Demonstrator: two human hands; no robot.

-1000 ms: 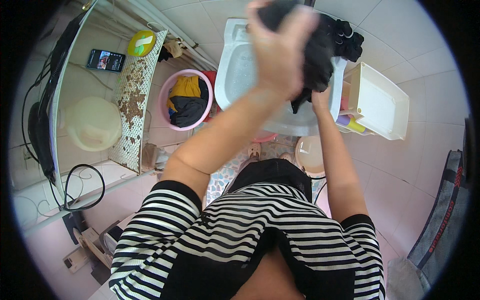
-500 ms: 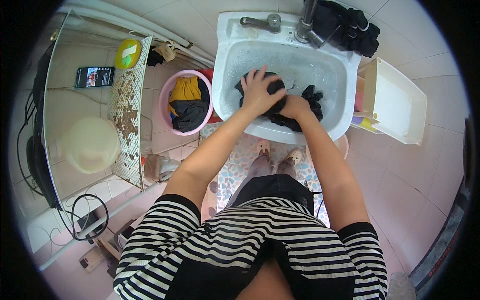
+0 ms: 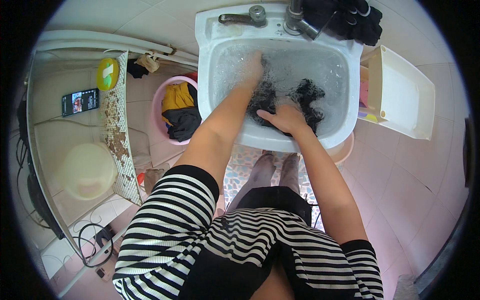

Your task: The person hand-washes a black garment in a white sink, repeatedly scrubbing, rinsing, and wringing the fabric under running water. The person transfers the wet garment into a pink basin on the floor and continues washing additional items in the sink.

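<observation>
A lit smartphone [image 3: 80, 102] is placed by the rusted perforated shelf [image 3: 116, 132], probably so that its screen can be seen and kept dry. Yellow and dark clothes [image 3: 177, 97] are gathered in a pink tub [image 3: 157, 107], seemingly to be within easy reach. In the white washbasin [image 3: 204, 75], the left hand [image 3: 252, 70] is dipped into churned water [image 3: 327, 60]; whether it is closed cannot be told. Black fabric [image 3: 262, 97] is soaked near the front wall, where it is apparently pressed down by the right hand [image 3: 289, 117]: 1 thumb is spread, but the submerged fingers' grip cannot be told. A black bundle [image 3: 360, 25] is set on the back corner, presumably clear of the water.
</observation>
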